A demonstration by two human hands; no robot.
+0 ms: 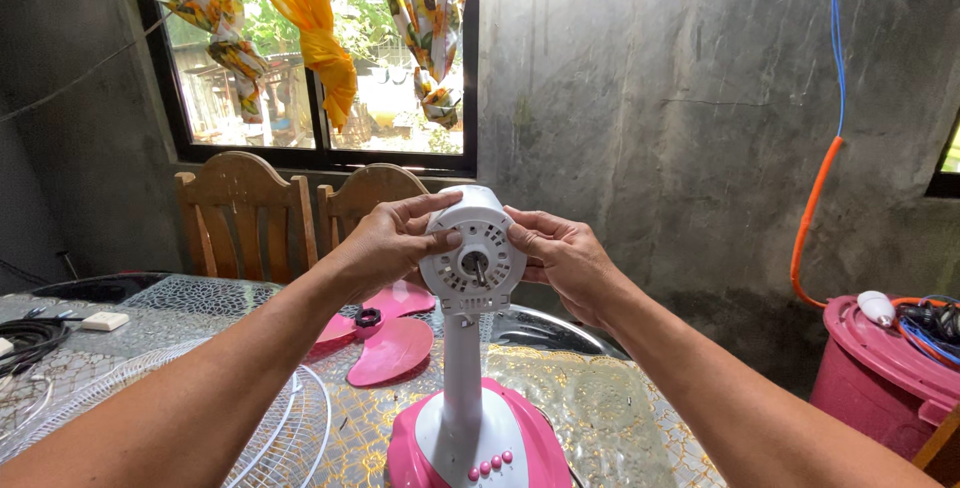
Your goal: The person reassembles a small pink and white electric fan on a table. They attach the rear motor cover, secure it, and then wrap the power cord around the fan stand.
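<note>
**Two hands on the motor head of a stripped-down desk fan**

At a glass-topped table point(600, 398) with a patterned cloth beneath the glass, seen from the head camera, a person held the round white motor housing point(472, 253) of a small fan between both hands. The left hand point(385, 243) gripped the housing's left side, fingers over the top and thumb pressed on the front face. The right hand point(565, 258) clasped the right side, fingertips on the rim. A short metal shaft point(478, 268) stuck out from the middle of the face, bare of any blade. The housing sat upright on a white neck point(461, 363), which rose from a pink and white base point(475, 443) with a row of small pink buttons, standing on the table just before the person.

Behind the neck, the pink fan blade point(385, 343) lay flat on the table. A white wire guard point(200, 413) lay to the left, under the left forearm. Farther left were a black cable point(30, 333) and a small white switch box point(104, 321). Two wooden chairs point(245, 213) stood beyond the table, below a window with yellow flowered curtains point(300, 8). A pink lidded bin point(880, 368) stood at the right, against the grey concrete wall point(680, 98).
</note>
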